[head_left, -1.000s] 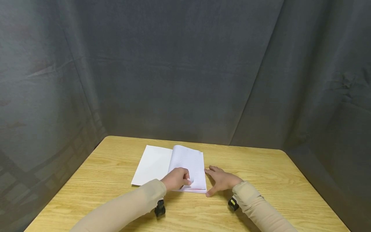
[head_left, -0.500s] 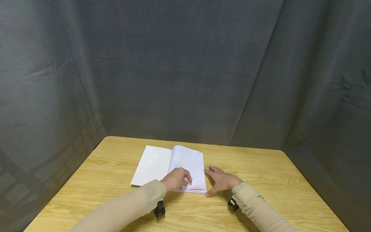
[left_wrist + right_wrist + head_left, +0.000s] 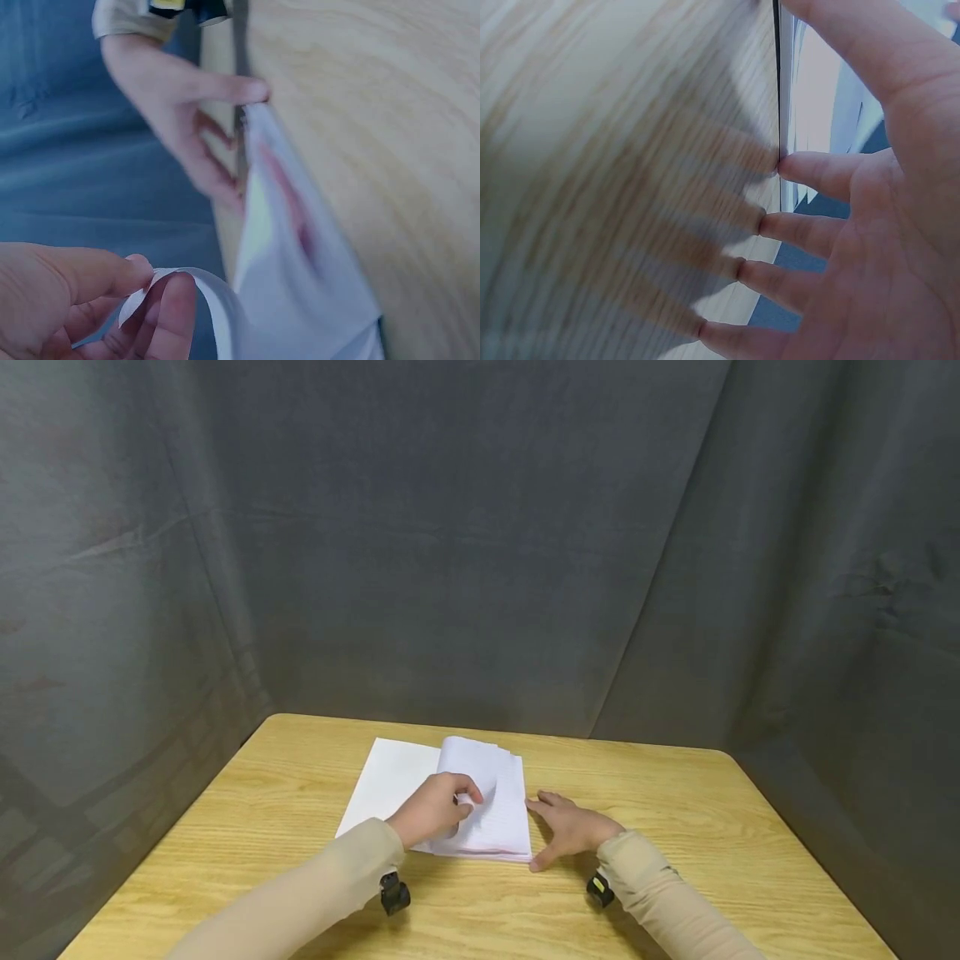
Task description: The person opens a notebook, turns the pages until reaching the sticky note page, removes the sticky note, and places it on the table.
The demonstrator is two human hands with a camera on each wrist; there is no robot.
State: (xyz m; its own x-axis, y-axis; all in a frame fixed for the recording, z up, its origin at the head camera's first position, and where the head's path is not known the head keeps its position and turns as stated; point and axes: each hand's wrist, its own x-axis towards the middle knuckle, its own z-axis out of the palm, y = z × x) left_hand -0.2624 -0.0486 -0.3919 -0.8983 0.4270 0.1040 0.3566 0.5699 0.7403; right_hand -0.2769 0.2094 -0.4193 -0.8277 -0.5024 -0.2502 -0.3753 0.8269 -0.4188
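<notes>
While the left hand (image 3: pixel 435 810) pinches a lifted page (image 3: pixel 214 296) between thumb and fingers over the notebook (image 3: pixel 512 827), the right hand (image 3: pixel 573 828) grips nothing, its fingers spread and its fingertips down along the notebook's right edge, the thumb by its near right corner. The notebook lies open, its blank white left side (image 3: pixel 386 772) flat and partly behind the left forearm, its lined pages bowed up on the right.

From where I stand, the pinch looks the risky part: a hard tug could crease or tear the paper, too light a hold could let it spring back, and several sheets might be caught together. With the right hand only bracing the edge, a sideways pull could skid the whole book.

I count two hands, one notebook, and, on the notebook's near side, two beige sleeves (image 3: pixel 300 893) and two black wrist cameras (image 3: pixel 394 893). How many sheets are pinched I can't tell. One wooden table (image 3: pixel 712 860) carries the notebook, and dark grey fabric (image 3: pixel 480 543) hangs beyond it.
</notes>
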